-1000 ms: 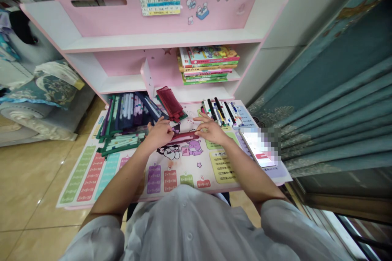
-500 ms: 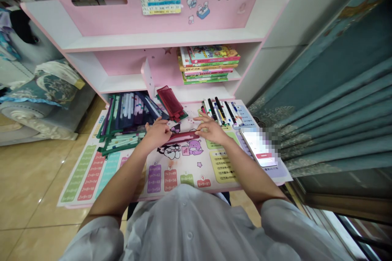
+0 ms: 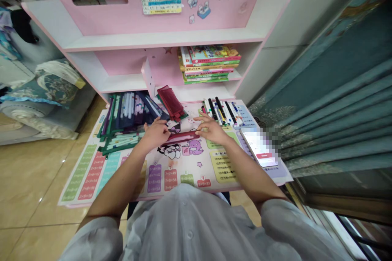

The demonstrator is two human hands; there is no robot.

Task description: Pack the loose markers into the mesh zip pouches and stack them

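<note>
A slim dark red pouch (image 3: 183,136) with something pink inside lies across the printed desk mat, between my hands. My left hand (image 3: 155,133) pinches its left end. At the right end, my right hand (image 3: 211,129) grips the pouch between thumb and finger. Behind them rests a stack of dark red mesh pouches (image 3: 171,102). Filled blue and purple pouches (image 3: 130,110) are heaped to the left, with a green-edged pouch (image 3: 121,142) of pens in front. Loose markers (image 3: 222,111) lie in a group beyond my right hand.
A phone (image 3: 259,147) lies at the right side of the desk mat (image 3: 180,167). A pink and white shelf (image 3: 165,40) stands at the back, holding a stack of books (image 3: 210,64). A teal curtain (image 3: 333,102) hangs at the right.
</note>
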